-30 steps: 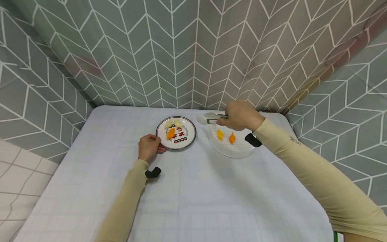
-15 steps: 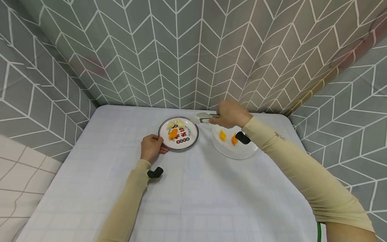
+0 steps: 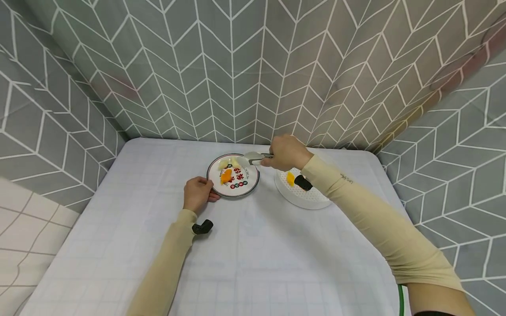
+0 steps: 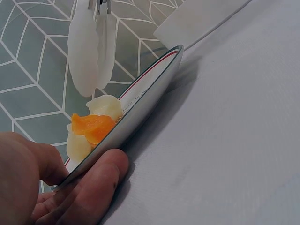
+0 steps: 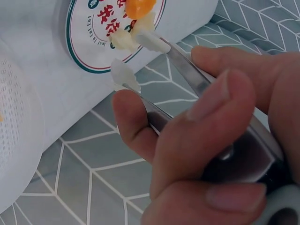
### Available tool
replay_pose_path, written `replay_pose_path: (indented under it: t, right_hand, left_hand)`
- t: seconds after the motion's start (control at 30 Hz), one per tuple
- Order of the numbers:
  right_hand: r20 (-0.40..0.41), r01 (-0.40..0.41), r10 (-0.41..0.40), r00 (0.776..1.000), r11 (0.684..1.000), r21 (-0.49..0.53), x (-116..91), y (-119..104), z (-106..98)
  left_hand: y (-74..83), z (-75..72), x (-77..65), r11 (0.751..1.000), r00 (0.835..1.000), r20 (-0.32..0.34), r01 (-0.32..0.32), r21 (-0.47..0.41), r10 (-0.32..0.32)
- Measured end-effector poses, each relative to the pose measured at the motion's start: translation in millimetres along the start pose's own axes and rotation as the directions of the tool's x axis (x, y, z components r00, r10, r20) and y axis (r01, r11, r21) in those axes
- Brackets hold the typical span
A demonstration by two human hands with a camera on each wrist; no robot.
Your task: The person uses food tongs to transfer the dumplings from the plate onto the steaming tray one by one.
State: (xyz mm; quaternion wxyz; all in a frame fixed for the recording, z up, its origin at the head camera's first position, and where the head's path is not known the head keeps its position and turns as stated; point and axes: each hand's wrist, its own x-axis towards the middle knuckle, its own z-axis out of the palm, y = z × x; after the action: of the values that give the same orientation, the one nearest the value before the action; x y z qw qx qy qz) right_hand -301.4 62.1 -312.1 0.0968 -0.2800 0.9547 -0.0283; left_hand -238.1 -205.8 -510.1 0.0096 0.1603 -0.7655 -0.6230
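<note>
Enamelled plate [image 3: 233,175] sits mid-worktop [image 3: 253,254], its near rim pinched by the left hand [image 3: 197,193]. Keeping it pinned would help while the right hand [image 3: 286,152], squeezing tongs [image 3: 256,157] with empty tips, comes in low over the pale pieces [image 3: 228,163].

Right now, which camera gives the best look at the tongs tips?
The right wrist view: the tongs run out from the right hand, both white tips open above the plate. The left wrist view shows only the tips hanging over the plate rim. The head view shows them small.
</note>
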Motion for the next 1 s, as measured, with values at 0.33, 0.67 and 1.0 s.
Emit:
replay_pose_path:
  t: [0.33, 0.67, 1.0]
  right_hand:
    - [-0.011, -0.031, 0.032, 0.999, 0.999, 0.037, 10, -6, 8]
    - [-0.005, -0.037, 0.038, 0.999, 0.999, 0.018, 18, -9, 15]
    - [-0.001, -0.015, 0.015, 1.000, 0.998, 0.059, 21, -9, 22]
  left_hand:
    - [3.6, 1.5, 0.2, 1.000, 1.000, -0.002, -0.006, -0.003, 0.006]
    - [3.3, 2.2, -0.2, 1.000, 1.000, -0.008, 0.010, 0.001, -0.010]
    - [0.7, 0.6, -1.7, 1.000, 1.000, -0.008, -0.002, 0.002, 0.002]
